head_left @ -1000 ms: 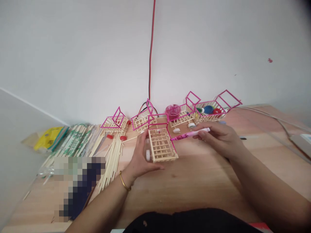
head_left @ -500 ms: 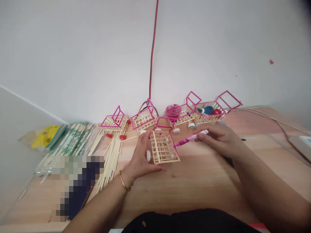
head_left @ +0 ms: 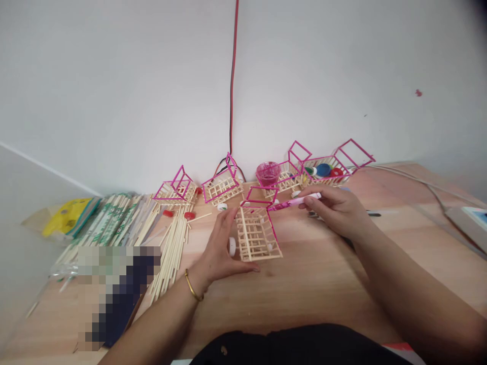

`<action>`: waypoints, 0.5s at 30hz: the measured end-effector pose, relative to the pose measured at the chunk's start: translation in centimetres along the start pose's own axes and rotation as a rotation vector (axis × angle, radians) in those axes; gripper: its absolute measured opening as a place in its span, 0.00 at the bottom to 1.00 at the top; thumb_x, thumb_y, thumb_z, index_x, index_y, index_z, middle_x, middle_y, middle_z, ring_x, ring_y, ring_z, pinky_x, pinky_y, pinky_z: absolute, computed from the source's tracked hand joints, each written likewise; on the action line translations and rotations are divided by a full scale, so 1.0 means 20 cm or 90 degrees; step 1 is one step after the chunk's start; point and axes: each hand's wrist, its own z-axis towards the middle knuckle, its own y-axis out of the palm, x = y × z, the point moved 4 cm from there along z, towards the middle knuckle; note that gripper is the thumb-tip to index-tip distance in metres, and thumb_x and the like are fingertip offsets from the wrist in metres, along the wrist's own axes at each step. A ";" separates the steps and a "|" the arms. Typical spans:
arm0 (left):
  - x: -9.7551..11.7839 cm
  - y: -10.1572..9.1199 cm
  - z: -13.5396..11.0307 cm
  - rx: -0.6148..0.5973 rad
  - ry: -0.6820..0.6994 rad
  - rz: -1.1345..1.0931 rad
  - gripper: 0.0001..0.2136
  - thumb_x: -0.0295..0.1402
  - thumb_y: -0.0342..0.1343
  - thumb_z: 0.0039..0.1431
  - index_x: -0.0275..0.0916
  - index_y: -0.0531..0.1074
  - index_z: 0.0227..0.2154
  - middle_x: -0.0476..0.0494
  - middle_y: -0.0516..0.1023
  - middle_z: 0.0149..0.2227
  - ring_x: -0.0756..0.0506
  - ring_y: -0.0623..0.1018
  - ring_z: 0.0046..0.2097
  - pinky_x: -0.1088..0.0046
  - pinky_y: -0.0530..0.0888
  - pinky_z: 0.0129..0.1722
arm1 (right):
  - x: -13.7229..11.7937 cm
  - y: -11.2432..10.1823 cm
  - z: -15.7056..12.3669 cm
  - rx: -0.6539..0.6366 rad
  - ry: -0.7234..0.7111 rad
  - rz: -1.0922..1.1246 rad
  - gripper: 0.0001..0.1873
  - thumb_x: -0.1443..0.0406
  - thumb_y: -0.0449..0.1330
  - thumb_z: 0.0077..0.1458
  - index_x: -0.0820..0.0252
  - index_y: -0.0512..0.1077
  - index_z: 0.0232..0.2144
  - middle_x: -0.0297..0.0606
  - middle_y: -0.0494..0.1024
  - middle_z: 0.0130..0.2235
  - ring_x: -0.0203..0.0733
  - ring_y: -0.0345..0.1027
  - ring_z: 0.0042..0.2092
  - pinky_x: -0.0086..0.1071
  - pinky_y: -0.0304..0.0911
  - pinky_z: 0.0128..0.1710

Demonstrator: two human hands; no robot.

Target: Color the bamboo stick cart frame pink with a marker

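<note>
Bamboo stock occupies the table's nine o'clock side: a yellow plastic packet (head_left: 66,220), green-printed wrapped stick bundles (head_left: 114,215) and loose pale bamboo sticks (head_left: 173,248), fanned within reach of the left arm. A blurred patch beside them cannot be identified.

The left hand (head_left: 220,248), with a gold bangle (head_left: 192,286) at the wrist, is cupped round the nine o'clock side of the small lattice cart of pale bamboo sticks (head_left: 258,235). Its forefinger is on the far corner and its thumb lies along the near edge by the white disc wheel (head_left: 232,246). Judgement: this grip pins the cart to the light wooden table (head_left: 304,289) at centre so it cannot slide under pen pressure. The cart's far frame, at twelve o'clock, is pink.

The right hand (head_left: 337,210), at two o'clock of the cart, pinches the pink marker pen (head_left: 292,202) between thumb and fingers. The pen is held nearly level with its tip toward that frame; contact cannot be confirmed.

Along the wall from ten to one o'clock stand pink-framed stick carts (head_left: 222,185), a pink-stained clear cup (head_left: 268,173) and coloured bottle caps (head_left: 323,170), apparently parked clear of the hands. A red-and-black cable (head_left: 232,76) hangs down the wall at twelve o'clock.
</note>
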 end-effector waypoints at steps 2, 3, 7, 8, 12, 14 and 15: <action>0.00 0.00 0.00 -0.003 0.000 0.005 0.62 0.55 0.72 0.33 0.49 0.41 0.69 0.32 0.54 0.64 0.27 0.59 0.65 0.39 0.59 0.63 | 0.00 0.00 0.00 0.005 -0.002 -0.005 0.11 0.57 0.58 0.63 0.56 0.76 0.39 0.38 0.81 0.33 0.39 0.78 0.33 0.30 0.71 0.33; 0.00 0.00 0.00 -0.006 -0.001 0.008 0.62 0.55 0.72 0.33 0.49 0.41 0.69 0.32 0.54 0.64 0.27 0.59 0.65 0.38 0.59 0.63 | 0.00 0.00 0.00 0.005 -0.003 -0.006 0.11 0.57 0.58 0.62 0.55 0.76 0.39 0.37 0.81 0.33 0.39 0.78 0.33 0.30 0.71 0.33; 0.00 0.01 0.00 -0.018 -0.004 0.019 0.63 0.56 0.71 0.33 0.49 0.40 0.69 0.31 0.54 0.64 0.26 0.58 0.66 0.37 0.58 0.63 | -0.01 0.00 0.00 -0.003 -0.010 -0.010 0.11 0.57 0.58 0.62 0.54 0.77 0.40 0.37 0.82 0.32 0.40 0.77 0.33 0.30 0.71 0.33; 0.00 0.01 0.00 -0.015 -0.002 0.018 0.63 0.56 0.71 0.33 0.49 0.40 0.69 0.31 0.54 0.64 0.26 0.58 0.66 0.37 0.58 0.63 | -0.01 0.00 0.00 -0.004 -0.011 -0.012 0.11 0.57 0.58 0.63 0.54 0.76 0.40 0.37 0.82 0.33 0.40 0.77 0.33 0.31 0.71 0.33; 0.00 0.00 0.00 -0.008 0.000 0.015 0.62 0.57 0.71 0.33 0.48 0.41 0.69 0.31 0.54 0.64 0.27 0.59 0.65 0.38 0.58 0.64 | -0.03 -0.01 0.00 -0.006 -0.016 -0.026 0.10 0.58 0.58 0.62 0.53 0.77 0.38 0.36 0.81 0.31 0.39 0.76 0.32 0.31 0.69 0.32; 0.00 0.00 0.00 -0.012 -0.006 0.016 0.62 0.56 0.71 0.34 0.48 0.41 0.69 0.31 0.54 0.64 0.27 0.59 0.65 0.38 0.59 0.64 | -0.06 -0.01 0.00 -0.006 -0.025 -0.028 0.09 0.58 0.59 0.61 0.53 0.77 0.36 0.35 0.81 0.29 0.39 0.74 0.30 0.31 0.67 0.30; 0.00 0.00 0.00 -0.014 -0.008 0.016 0.62 0.56 0.71 0.34 0.48 0.41 0.69 0.31 0.54 0.64 0.27 0.59 0.65 0.38 0.59 0.63 | -0.07 -0.01 0.00 -0.006 -0.033 -0.030 0.08 0.59 0.59 0.61 0.53 0.77 0.36 0.34 0.80 0.28 0.39 0.74 0.29 0.31 0.67 0.29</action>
